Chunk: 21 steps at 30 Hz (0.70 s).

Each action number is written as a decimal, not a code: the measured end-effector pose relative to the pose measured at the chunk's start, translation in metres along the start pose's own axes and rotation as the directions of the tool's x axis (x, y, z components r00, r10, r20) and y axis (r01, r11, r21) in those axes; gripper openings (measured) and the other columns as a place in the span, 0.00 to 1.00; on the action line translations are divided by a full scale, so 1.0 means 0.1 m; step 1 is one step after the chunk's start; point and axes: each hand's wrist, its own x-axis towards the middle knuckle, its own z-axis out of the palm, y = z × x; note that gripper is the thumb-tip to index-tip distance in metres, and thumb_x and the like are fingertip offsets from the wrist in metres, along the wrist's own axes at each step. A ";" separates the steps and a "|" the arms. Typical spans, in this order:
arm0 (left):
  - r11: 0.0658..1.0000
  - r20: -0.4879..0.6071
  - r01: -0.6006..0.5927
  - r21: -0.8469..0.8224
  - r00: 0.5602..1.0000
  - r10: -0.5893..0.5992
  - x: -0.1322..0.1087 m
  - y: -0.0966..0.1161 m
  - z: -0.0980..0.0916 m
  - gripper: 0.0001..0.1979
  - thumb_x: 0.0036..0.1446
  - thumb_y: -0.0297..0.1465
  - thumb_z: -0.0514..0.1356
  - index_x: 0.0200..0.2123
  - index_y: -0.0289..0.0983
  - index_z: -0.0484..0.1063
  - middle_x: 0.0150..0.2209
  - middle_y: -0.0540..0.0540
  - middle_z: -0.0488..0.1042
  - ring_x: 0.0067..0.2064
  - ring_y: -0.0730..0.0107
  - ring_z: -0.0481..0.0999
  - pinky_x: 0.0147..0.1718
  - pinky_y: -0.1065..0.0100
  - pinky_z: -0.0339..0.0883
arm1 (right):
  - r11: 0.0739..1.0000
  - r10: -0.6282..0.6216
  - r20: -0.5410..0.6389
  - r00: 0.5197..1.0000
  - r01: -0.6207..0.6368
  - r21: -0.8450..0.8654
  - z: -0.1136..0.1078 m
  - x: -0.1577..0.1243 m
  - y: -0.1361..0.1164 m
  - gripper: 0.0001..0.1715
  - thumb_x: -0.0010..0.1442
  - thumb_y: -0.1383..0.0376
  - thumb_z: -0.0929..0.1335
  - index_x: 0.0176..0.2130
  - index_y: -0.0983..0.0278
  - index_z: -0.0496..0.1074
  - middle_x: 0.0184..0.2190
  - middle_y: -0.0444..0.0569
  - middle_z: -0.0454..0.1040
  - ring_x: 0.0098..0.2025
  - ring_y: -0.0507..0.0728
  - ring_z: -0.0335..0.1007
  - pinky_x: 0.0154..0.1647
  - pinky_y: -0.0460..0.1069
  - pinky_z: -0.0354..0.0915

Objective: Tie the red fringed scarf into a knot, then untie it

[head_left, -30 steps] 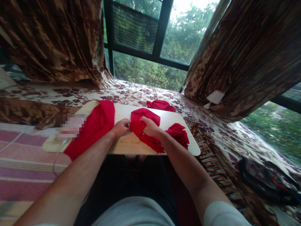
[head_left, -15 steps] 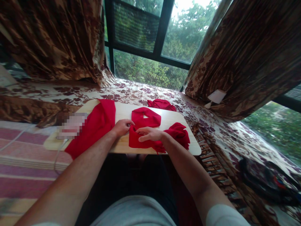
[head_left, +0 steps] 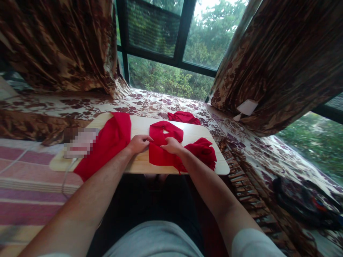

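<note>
The fingers of my left hand (head_left: 138, 144) are bending in at the left edge of the looped red cloth (head_left: 160, 157); I am not able to tell whether they are pinching it. My right hand (head_left: 172, 145) is resting over its right part, and whether those fingers are gripping is not showing either. The cloth is lying on the table (head_left: 139, 166), bare wood showing through a gap in its far band. To the right, a bunched red cloth (head_left: 203, 153) is lying close against it; I am not making out a join. If the 2 are connected, a tug could be skewing the folds, and a loose hold could be letting edges drift. To the left, a draped red cloth (head_left: 115, 137) is overhanging the front edge, risking a slide if my forearm is catching it. Beyond the table, a red bundle (head_left: 183, 117) is lying on the floral cover (head_left: 150, 101)
</note>
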 end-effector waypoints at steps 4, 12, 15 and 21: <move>0.999 0.025 -0.024 -0.023 0.999 0.025 -0.03 0.09 -0.03 0.14 0.52 0.37 0.57 0.33 0.41 0.83 0.36 0.48 0.82 0.42 0.60 0.78 0.46 0.65 0.67 | 0.999 -0.019 -0.030 0.999 0.021 0.049 0.02 0.04 0.02 0.12 0.55 0.58 0.71 0.30 0.64 0.71 0.25 0.44 0.70 0.27 0.52 0.65 0.28 0.46 0.55; 1.000 0.001 0.021 0.021 1.000 -0.021 -0.06 0.14 -0.03 0.19 0.47 0.44 0.65 0.40 0.39 0.76 0.29 0.50 0.76 0.29 0.68 0.71 0.30 0.68 0.63 | 0.959 -0.077 -0.237 0.968 0.137 0.247 -0.11 0.15 -0.03 0.09 0.57 0.60 0.67 0.30 0.63 0.65 0.26 0.41 0.66 0.29 0.51 0.61 0.30 0.46 0.56; 0.997 0.025 0.072 0.022 0.997 -0.073 -0.06 0.10 -0.02 0.17 0.47 0.43 0.65 0.37 0.39 0.70 0.27 0.52 0.73 0.27 0.69 0.69 0.26 0.69 0.60 | 0.829 -0.083 -0.319 0.944 0.243 0.504 -0.24 0.19 -0.07 0.09 0.59 0.59 0.66 0.32 0.61 0.63 0.27 0.40 0.65 0.30 0.51 0.61 0.31 0.45 0.59; 0.998 0.076 0.013 0.067 0.997 -0.018 -0.05 0.06 -0.01 0.13 0.48 0.41 0.62 0.33 0.39 0.73 0.26 0.52 0.71 0.28 0.70 0.68 0.27 0.69 0.59 | 0.356 -0.046 -0.446 0.894 0.432 0.829 -0.64 0.26 -0.04 0.19 0.54 0.51 0.72 0.34 0.59 0.63 0.27 0.38 0.69 0.30 0.52 0.67 0.32 0.46 0.66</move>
